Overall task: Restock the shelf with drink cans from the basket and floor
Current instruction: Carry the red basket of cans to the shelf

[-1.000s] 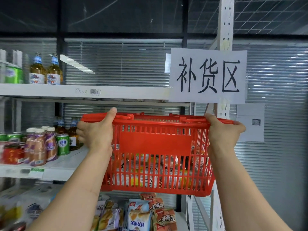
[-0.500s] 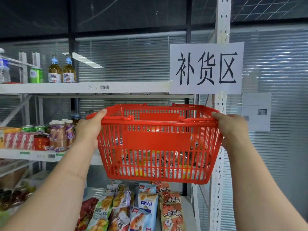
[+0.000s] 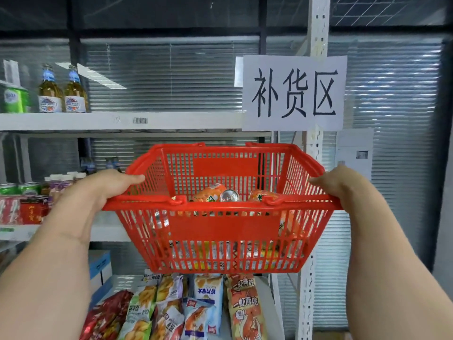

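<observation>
I hold a red plastic basket (image 3: 224, 227) in the air in front of the shelf unit. My left hand (image 3: 107, 185) grips its left rim and my right hand (image 3: 343, 185) grips its right rim. Several drink cans (image 3: 229, 195) lie on their sides inside; orange ones and a silver can top show over the near rim. The middle shelf (image 3: 105, 233) stands behind the basket, with cans and small bottles (image 3: 29, 202) at its left end. The basket hides the right part of that shelf.
The upper shelf (image 3: 122, 120) carries two glass bottles (image 3: 62, 92) and a green can at the left. A white paper sign (image 3: 294, 93) hangs on the upright post (image 3: 316, 25). Snack bags (image 3: 196, 305) fill the lower shelf under the basket.
The basket has come lower and nearer in my view, so I now see over its rim to the cans inside. Both hands keep their hold on the rims.
</observation>
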